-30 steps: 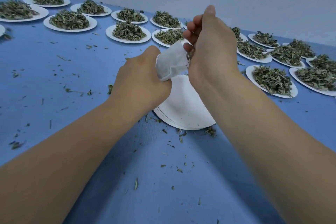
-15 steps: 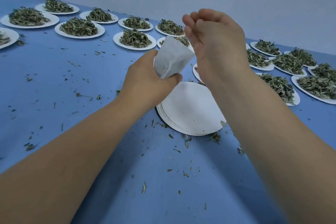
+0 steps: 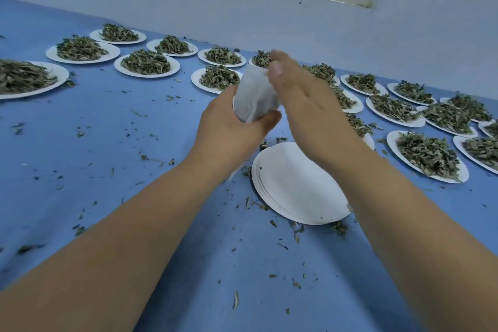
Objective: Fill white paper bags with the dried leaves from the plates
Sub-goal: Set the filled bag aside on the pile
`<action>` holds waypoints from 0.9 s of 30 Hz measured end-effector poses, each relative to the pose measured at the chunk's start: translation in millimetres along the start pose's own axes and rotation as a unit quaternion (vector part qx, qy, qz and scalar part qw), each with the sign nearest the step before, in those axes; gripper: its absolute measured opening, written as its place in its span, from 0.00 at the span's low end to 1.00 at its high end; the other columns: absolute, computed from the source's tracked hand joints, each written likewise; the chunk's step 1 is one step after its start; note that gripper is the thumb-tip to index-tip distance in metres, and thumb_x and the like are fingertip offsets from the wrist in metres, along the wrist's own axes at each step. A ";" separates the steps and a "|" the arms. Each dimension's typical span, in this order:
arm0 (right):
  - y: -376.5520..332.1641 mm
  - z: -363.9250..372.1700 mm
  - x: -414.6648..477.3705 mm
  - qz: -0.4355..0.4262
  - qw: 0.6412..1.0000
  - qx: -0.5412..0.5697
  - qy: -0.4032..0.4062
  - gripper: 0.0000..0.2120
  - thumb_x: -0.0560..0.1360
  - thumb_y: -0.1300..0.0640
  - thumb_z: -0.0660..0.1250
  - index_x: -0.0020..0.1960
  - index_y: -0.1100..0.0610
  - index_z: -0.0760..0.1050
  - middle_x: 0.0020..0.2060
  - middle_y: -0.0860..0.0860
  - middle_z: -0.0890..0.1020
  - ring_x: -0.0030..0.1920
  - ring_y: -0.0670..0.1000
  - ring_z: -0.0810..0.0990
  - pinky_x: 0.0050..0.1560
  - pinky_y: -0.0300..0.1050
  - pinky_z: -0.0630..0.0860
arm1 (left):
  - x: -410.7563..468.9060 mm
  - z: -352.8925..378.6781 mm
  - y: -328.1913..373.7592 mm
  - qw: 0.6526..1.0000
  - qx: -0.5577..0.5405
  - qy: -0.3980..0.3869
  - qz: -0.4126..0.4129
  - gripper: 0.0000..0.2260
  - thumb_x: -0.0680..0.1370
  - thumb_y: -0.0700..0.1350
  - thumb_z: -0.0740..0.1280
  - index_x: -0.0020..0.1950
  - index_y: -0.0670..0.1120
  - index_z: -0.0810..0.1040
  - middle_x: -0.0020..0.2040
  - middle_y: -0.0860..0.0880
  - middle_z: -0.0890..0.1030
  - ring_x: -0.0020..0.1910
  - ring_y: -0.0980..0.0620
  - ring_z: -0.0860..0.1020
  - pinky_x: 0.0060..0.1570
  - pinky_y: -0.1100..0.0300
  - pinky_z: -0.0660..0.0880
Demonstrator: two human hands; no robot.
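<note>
Head view: our left hand [image 3: 229,129] grips the white paper bag [image 3: 254,101] mid-fill, right hand [image 3: 301,100] at its mouth, grasp unclear; next we likely need a full plate [image 3: 197,81]

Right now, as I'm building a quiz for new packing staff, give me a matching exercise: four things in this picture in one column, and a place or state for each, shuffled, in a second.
Things
1. white paper bag
2. stack of empty plates
3. right hand
4. far-left plate

Places or states
a. heaped with dried leaves
b. gripped by the left hand
c. bare, lying nearest the person on the blue table
d. raised beside the bag's top

Pairs: 1-b, 2-c, 3-d, 4-a
</note>
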State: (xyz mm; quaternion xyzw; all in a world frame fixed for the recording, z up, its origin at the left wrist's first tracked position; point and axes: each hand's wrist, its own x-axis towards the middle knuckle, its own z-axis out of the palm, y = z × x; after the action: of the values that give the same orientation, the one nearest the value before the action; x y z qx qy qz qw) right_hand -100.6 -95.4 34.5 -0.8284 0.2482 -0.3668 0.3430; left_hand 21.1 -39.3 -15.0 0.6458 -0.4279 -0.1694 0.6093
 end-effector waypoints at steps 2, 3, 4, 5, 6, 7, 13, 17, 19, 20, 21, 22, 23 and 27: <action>-1.1 5.1 1.5 0.010 0.993 0.088 0.077 0.14 0.80 0.43 0.62 0.62 0.45 0.76 0.66 0.36 0.76 0.63 0.31 0.74 0.63 0.35 0.72 | 0.9 -5.6 4.7 0.999 -0.034 0.031 -0.009 0.11 0.70 0.59 0.73 0.49 0.57 0.80 0.41 0.61 0.83 0.38 0.66 0.81 0.32 0.69 0.75; 1.4 6.5 3.7 0.031 0.990 0.118 0.067 0.18 0.77 0.45 0.64 0.66 0.46 0.71 0.64 0.37 0.76 0.61 0.33 0.76 0.65 0.41 0.74 | 2.4 -9.7 7.5 0.996 -0.065 0.051 -0.019 0.10 0.71 0.59 0.73 0.46 0.57 0.80 0.39 0.61 0.83 0.37 0.65 0.81 0.32 0.69 0.75; 4.6 9.0 5.4 0.060 0.988 0.141 0.018 0.23 0.75 0.47 0.66 0.69 0.45 0.67 0.65 0.38 0.76 0.62 0.35 0.77 0.67 0.47 0.74 | 4.4 -14.5 10.4 0.991 -0.108 0.071 -0.034 0.09 0.71 0.59 0.73 0.45 0.56 0.81 0.39 0.59 0.84 0.38 0.64 0.82 0.34 0.66 0.77; 7.3 13.3 5.6 0.088 0.983 0.150 -0.052 0.28 0.73 0.49 0.67 0.72 0.43 0.63 0.64 0.37 0.77 0.62 0.37 0.78 0.66 0.48 0.74 | 7.4 -20.3 13.1 0.983 -0.150 0.084 -0.056 0.08 0.71 0.58 0.73 0.44 0.55 0.82 0.40 0.57 0.85 0.40 0.60 0.83 0.39 0.60 0.80; 8.4 19.8 5.3 0.104 0.976 0.150 -0.118 0.32 0.73 0.49 0.69 0.73 0.42 0.61 0.63 0.37 0.79 0.61 0.37 0.79 0.62 0.45 0.75 | 10.9 -26.3 15.2 0.975 -0.186 0.091 -0.080 0.08 0.71 0.57 0.72 0.43 0.54 0.83 0.42 0.54 0.86 0.43 0.54 0.85 0.44 0.52 0.82; 8.7 28.1 5.8 0.107 0.970 0.146 -0.163 0.35 0.72 0.49 0.71 0.74 0.42 0.59 0.62 0.36 0.81 0.59 0.38 0.81 0.57 0.41 0.76 | 14.6 -33.1 17.2 0.967 -0.213 0.095 -0.101 0.07 0.71 0.56 0.72 0.41 0.53 0.84 0.42 0.50 0.86 0.43 0.49 0.85 0.47 0.46 0.83; -18.5 90.9 38.9 0.076 0.970 0.163 -0.166 0.32 0.68 0.48 0.79 0.68 0.49 0.71 0.56 0.46 0.86 0.57 0.49 0.85 0.60 0.58 0.80 | 36.5 -99.9 15.7 0.957 -0.235 0.108 -0.134 0.19 0.69 0.55 0.72 0.53 0.45 0.82 0.47 0.44 0.86 0.46 0.44 0.85 0.50 0.42 0.82; -42.7 157.2 65.3 0.039 0.977 0.154 -0.145 0.27 0.63 0.43 0.77 0.60 0.45 0.76 0.51 0.44 0.87 0.51 0.48 0.86 0.55 0.56 0.83 | 47.0 -164.6 2.0 0.966 -0.217 0.113 -0.086 0.13 0.74 0.55 0.72 0.49 0.46 0.83 0.43 0.47 0.86 0.41 0.49 0.86 0.34 0.57 0.80; -54.5 194.9 83.9 0.042 0.973 0.176 -0.141 0.24 0.63 0.45 0.76 0.57 0.45 0.77 0.50 0.45 0.87 0.51 0.49 0.86 0.56 0.57 0.82 | 52.0 -202.5 -7.8 0.969 -0.208 0.123 -0.053 0.20 0.73 0.62 0.70 0.52 0.47 0.83 0.47 0.49 0.87 0.46 0.51 0.86 0.40 0.57 0.82; -60.2 213.6 95.0 0.046 0.972 0.182 -0.140 0.22 0.63 0.46 0.75 0.56 0.45 0.76 0.49 0.45 0.87 0.51 0.49 0.86 0.56 0.58 0.82 | 54.6 -223.3 -14.8 0.970 -0.191 0.145 -0.047 0.23 0.72 0.66 0.68 0.54 0.49 0.83 0.50 0.50 0.86 0.50 0.52 0.85 0.48 0.54 0.82; -66.0 232.8 106.9 0.048 0.972 0.184 -0.138 0.21 0.64 0.47 0.75 0.55 0.45 0.76 0.48 0.44 0.87 0.50 0.49 0.86 0.56 0.59 0.82 | 57.0 -244.4 -25.0 0.967 -0.176 0.179 -0.047 0.24 0.73 0.68 0.65 0.55 0.51 0.81 0.53 0.52 0.85 0.53 0.53 0.84 0.55 0.53 0.80; -72.2 252.1 118.9 0.050 0.973 0.182 -0.136 0.20 0.64 0.47 0.74 0.55 0.45 0.75 0.47 0.44 0.87 0.49 0.48 0.86 0.56 0.58 0.82 | 59.4 -264.8 -37.5 0.957 -0.175 0.225 -0.049 0.22 0.76 0.67 0.63 0.55 0.51 0.80 0.55 0.52 0.84 0.54 0.54 0.83 0.59 0.52 0.77; -79.2 271.7 131.2 0.050 0.974 0.178 -0.134 0.21 0.64 0.47 0.73 0.55 0.44 0.74 0.48 0.43 0.87 0.49 0.46 0.86 0.56 0.56 0.82 | 62.3 -283.7 -50.7 0.940 -0.191 0.276 -0.059 0.19 0.80 0.64 0.61 0.55 0.50 0.78 0.55 0.51 0.83 0.52 0.54 0.82 0.60 0.53 0.77; -112.5 355.0 181.4 0.023 0.979 0.157 -0.131 0.20 0.64 0.47 0.70 0.55 0.46 0.72 0.50 0.43 0.83 0.49 0.43 0.84 0.54 0.48 0.81 | 71.9 -336.2 -82.2 0.816 -0.371 0.419 -0.147 0.16 0.83 0.54 0.57 0.55 0.43 0.75 0.53 0.44 0.82 0.46 0.48 0.80 0.45 0.57 0.79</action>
State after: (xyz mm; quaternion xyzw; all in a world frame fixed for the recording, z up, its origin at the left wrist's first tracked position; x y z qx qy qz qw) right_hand 303.7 -6.4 22.3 -0.7993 0.1592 -0.2816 0.5064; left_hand 339.9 112.9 -2.5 0.4344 0.0638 -0.1157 0.8910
